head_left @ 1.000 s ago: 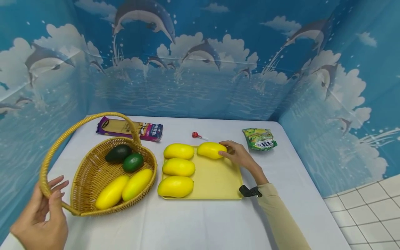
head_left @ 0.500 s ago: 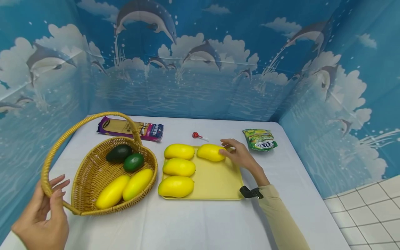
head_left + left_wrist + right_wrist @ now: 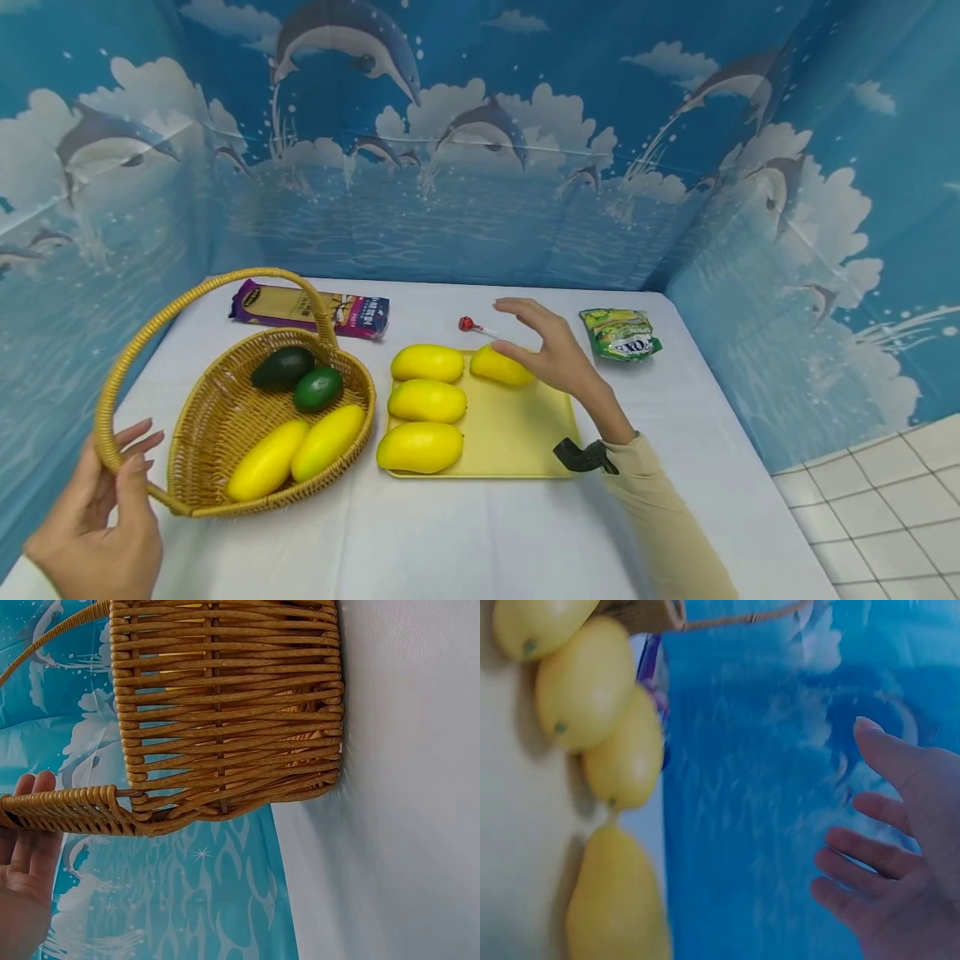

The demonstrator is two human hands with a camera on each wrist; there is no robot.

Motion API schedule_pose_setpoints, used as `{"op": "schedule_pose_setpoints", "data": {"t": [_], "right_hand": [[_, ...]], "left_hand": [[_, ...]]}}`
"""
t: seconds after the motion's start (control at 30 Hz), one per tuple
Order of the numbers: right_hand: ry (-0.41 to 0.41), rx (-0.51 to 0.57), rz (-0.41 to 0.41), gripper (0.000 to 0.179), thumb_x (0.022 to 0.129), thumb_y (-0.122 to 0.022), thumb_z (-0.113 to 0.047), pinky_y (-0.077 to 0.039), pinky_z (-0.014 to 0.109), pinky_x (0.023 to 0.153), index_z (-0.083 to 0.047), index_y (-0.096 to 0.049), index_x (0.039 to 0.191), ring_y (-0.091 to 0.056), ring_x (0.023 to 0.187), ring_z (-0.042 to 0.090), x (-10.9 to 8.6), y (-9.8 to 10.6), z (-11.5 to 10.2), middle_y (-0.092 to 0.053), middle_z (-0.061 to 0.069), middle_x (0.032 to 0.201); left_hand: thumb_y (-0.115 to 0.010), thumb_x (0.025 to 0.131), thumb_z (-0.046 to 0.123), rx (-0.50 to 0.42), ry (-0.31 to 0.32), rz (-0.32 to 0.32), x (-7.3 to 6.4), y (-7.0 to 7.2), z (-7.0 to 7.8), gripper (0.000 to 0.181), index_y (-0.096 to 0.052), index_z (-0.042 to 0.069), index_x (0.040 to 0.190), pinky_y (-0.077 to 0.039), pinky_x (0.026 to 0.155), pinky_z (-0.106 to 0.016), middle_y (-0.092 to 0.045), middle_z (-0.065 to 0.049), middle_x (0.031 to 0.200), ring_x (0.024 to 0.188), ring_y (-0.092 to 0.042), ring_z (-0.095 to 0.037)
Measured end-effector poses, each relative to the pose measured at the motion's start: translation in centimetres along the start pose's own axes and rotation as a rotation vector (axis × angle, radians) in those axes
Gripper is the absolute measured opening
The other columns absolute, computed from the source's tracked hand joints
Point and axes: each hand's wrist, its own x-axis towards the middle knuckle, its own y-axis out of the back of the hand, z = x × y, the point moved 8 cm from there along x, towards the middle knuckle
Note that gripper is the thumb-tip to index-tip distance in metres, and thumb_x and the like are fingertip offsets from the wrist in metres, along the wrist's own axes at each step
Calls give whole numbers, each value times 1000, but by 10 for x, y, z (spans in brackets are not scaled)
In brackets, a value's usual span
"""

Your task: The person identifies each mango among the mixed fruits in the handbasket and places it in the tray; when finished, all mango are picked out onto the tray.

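In the head view my left hand (image 3: 105, 517) holds the handle (image 3: 112, 400) of a woven basket (image 3: 217, 400), fingers and thumb about it. The basket contains two yellow mangoes (image 3: 267, 461), a dark green avocado (image 3: 282, 367) and a smaller green fruit (image 3: 318, 389). My right hand (image 3: 558, 354), fingers spread and holding nothing, is above a mango (image 3: 498, 367) at the back of the yellow tray (image 3: 517, 442). Three more mangoes (image 3: 427, 402) form a column along the tray's left side. In the right wrist view, a gap separates the hand (image 3: 900, 862) from the nearest mango (image 3: 619, 900).
Behind the basket lies a purple pasta packet (image 3: 311, 308). A red lollipop (image 3: 468, 324) is just beyond the tray, and a green snack bag (image 3: 620, 334) lies to the right. A blue dolphin-print curtain (image 3: 450, 217) encloses the white table (image 3: 420, 542).
My right hand has let go of the mango at the tray's back and risen above it, fingers spreading. The mango stays on the tray. My left hand keeps its place at the basket handle.
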Motion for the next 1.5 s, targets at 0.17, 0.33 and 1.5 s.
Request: {"op": "schedule_pose_setpoints", "data": {"t": [0.17, 0.33, 1.5], "right_hand": [[139, 81, -161, 52, 97, -82, -10, -51, 49, 117, -6, -64, 146, -60, 140, 27, 24, -30, -52, -64, 11, 149], [235, 153, -397, 50, 100, -80, -15, -46, 37, 121, -5, -65, 146, -59, 141, 21, 45, -74, -93, -67, 10, 147], [51, 140, -1176, 58, 95, -82, -6, -49, 13, 106, -2, -63, 149, -64, 132, 16, 99, -267, -118, -65, 9, 151]], "left_hand": [[-58, 108, 4, -16, -10, 3, 0, 1, 1, 41, -64, 10, 149, -56, 92, -13, -72, -25, 133, 114, -74, -6], [-58, 109, 4, 10, -5, 10, 1, 2, 2, 41, -64, 11, 149, -55, 91, -12, -73, -20, 134, 114, -74, -4], [-59, 109, 5, 34, 5, 9, 0, 1, 2, 41, -65, 14, 148, -55, 91, -11, -74, -14, 135, 114, -74, -5]]}}
